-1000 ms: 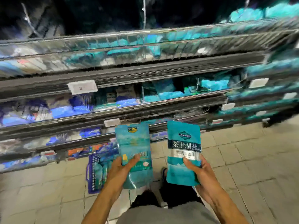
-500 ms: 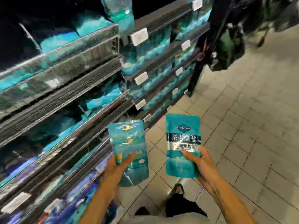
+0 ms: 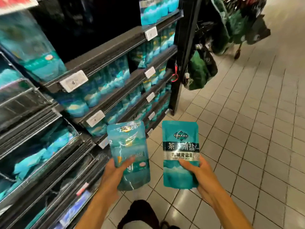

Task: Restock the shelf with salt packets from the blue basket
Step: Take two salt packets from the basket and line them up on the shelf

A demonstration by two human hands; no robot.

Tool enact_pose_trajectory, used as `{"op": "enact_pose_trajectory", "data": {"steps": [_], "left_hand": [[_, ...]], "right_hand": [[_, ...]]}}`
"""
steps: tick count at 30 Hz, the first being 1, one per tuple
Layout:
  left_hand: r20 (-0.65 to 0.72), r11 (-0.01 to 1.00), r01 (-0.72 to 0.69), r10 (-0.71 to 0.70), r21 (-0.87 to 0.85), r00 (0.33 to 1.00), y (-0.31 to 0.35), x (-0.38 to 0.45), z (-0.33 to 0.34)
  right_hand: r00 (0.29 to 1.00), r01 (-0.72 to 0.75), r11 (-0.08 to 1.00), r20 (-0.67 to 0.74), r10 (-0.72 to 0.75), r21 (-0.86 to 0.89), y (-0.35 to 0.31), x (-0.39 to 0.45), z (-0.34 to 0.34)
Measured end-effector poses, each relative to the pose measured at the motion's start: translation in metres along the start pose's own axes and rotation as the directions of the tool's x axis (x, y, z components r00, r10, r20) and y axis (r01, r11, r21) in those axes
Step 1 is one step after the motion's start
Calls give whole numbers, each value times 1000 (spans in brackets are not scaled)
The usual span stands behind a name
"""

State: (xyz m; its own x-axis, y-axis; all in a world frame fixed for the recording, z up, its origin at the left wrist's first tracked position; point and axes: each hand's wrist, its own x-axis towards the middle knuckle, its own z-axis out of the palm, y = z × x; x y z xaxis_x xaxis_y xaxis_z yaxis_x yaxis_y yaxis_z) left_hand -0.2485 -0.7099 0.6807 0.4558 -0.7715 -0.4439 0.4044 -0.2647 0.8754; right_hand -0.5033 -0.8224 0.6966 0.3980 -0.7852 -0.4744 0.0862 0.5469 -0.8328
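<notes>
a person's left hand and right hand each grip an upright teal salt packet beside the stocked shelves; the blue basket is out of view. carrying appears under way; next, each packet likely needs a matching row.

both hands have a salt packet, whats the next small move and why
Probably lift the left hand and its salt packet toward the shelves on the left. Each hand grips one packet upright over the tiled floor, right hand with its packet too, and neither touches a shelf yet.
</notes>
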Motion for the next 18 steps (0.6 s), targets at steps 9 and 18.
{"op": "enact_pose_trajectory", "data": {"steps": [9,18], "left_hand": [[7,993,-119,119,3,993,82,131,42],[-36,957,-282,280,-67,959,203,234,70]], "right_hand": [[988,101,994,119,-97,-31,-85,136,41],[955,253,967,166,-244,-37,-202,247,110]]}}
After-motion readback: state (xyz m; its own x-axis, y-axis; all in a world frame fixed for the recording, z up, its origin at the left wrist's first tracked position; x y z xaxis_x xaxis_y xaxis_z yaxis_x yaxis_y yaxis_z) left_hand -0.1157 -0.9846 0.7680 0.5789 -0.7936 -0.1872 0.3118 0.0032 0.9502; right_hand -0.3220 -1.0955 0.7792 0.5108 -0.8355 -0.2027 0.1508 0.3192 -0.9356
